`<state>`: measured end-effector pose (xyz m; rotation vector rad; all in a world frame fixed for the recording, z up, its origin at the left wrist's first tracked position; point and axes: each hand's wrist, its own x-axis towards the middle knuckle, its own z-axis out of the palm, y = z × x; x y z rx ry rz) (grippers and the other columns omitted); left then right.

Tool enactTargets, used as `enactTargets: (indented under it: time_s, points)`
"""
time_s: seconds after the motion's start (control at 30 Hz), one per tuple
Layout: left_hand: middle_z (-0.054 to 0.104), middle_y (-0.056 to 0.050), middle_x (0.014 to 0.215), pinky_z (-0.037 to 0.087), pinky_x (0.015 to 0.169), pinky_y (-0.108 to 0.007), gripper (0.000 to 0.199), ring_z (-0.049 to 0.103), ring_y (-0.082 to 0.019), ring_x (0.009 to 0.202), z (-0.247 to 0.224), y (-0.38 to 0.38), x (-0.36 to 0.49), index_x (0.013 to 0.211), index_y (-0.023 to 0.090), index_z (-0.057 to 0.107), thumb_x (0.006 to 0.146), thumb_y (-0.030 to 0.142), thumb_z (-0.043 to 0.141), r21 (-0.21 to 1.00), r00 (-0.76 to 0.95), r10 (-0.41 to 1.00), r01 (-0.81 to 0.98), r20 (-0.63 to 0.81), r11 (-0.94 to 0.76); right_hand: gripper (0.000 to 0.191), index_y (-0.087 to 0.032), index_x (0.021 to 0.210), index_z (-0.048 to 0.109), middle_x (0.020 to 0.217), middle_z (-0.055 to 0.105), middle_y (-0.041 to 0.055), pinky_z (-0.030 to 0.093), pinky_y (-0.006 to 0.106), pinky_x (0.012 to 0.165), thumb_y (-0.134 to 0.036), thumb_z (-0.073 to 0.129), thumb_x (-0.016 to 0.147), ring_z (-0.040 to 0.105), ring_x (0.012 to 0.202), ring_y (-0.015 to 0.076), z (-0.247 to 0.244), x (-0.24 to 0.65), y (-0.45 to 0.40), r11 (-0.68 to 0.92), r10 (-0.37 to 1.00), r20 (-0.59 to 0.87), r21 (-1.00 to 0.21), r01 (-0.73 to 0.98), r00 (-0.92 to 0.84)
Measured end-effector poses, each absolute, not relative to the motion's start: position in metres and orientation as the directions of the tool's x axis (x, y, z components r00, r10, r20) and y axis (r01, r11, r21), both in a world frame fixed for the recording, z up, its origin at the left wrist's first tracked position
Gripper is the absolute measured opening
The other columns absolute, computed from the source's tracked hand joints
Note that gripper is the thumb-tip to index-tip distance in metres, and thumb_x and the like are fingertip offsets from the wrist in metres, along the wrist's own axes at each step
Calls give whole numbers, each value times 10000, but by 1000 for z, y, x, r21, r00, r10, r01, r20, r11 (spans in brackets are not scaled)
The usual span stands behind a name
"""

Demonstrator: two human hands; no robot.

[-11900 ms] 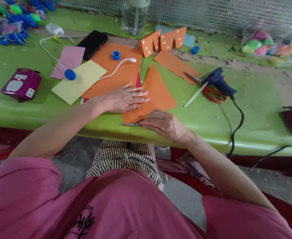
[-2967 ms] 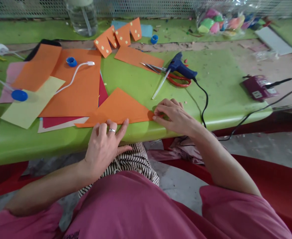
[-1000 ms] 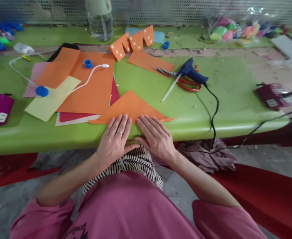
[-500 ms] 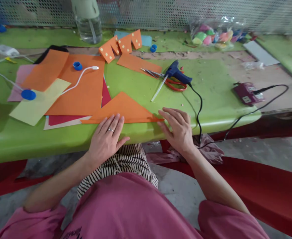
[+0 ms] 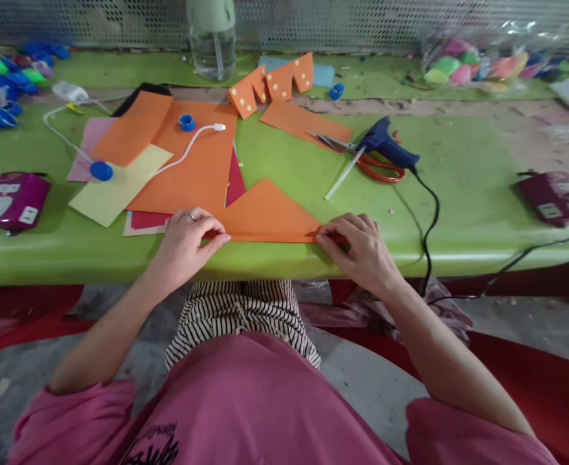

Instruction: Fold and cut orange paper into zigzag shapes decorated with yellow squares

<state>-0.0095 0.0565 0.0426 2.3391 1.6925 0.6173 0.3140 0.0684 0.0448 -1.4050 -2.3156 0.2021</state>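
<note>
A folded orange paper [image 5: 268,210], triangular with a narrow band along its long bottom edge, lies near the front of the green table. At its left corner my left hand [image 5: 186,242] pinches the edge between thumb and fingers; a ring shows on one finger. My right hand [image 5: 356,245] grips the opposite corner, its thumb in front and fingers curled behind. Both end tips of the paper are hidden by my fingers. Behind the right hand lie a blue glue gun [image 5: 385,143] with a white glue stick and red-handled scissors [image 5: 381,171].
Orange sheets [image 5: 192,168], a yellow sheet [image 5: 122,187] and a white cable [image 5: 187,147] lie to the left, near a purple box [image 5: 13,201]. Dotted orange cut-outs [image 5: 279,81] and a bottle [image 5: 211,48] stand behind. A black cord [image 5: 432,200] hangs over the front edge at right.
My left hand, flat on the paper before, has moved left and now pinches its corner. My right hand has closed on the right corner. The view has shifted left.
</note>
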Motion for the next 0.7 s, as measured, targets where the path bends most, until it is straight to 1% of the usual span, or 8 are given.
enactTargets:
  time_s: [0.17, 0.33, 0.5, 0.7]
  points:
    - [665, -51, 965, 445, 971, -438, 176, 630, -241, 975, 42, 52, -29, 845, 223, 671, 928, 356, 592, 405, 203, 957, 873, 208, -274, 219, -239, 873, 636, 846, 681, 65, 437, 400, 750, -389, 516, 978, 579, 817, 243, 41, 314, 72, 500, 858, 296, -286, 818, -420]
    - [650, -65, 961, 458, 981, -466, 149, 623, -247, 970, 44, 49, -41, 804, 224, 612, 900, 325, 556, 404, 179, 963, 881, 200, -247, 249, -251, 855, 628, 842, 693, 70, 455, 424, 714, -430, 506, 978, 597, 772, 254, 37, 315, 75, 503, 851, 308, -242, 830, -426]
    - [645, -89, 979, 459, 972, -494, 112, 600, -285, 1014, 41, 50, -39, 776, 219, 564, 860, 293, 562, 368, 120, 973, 911, 198, -187, 228, -266, 870, 644, 825, 692, 71, 474, 434, 669, -438, 524, 959, 619, 764, 271, 35, 317, 78, 517, 837, 332, -218, 828, -435]
    - [626, -97, 1013, 455, 969, -509, 58, 572, -298, 1060, 41, 46, -31, 785, 217, 513, 811, 186, 556, 314, 58, 978, 942, 199, -120, 226, -260, 954, 662, 877, 705, 89, 487, 457, 666, -446, 535, 951, 630, 797, 298, 33, 317, 77, 509, 831, 353, -176, 843, -429]
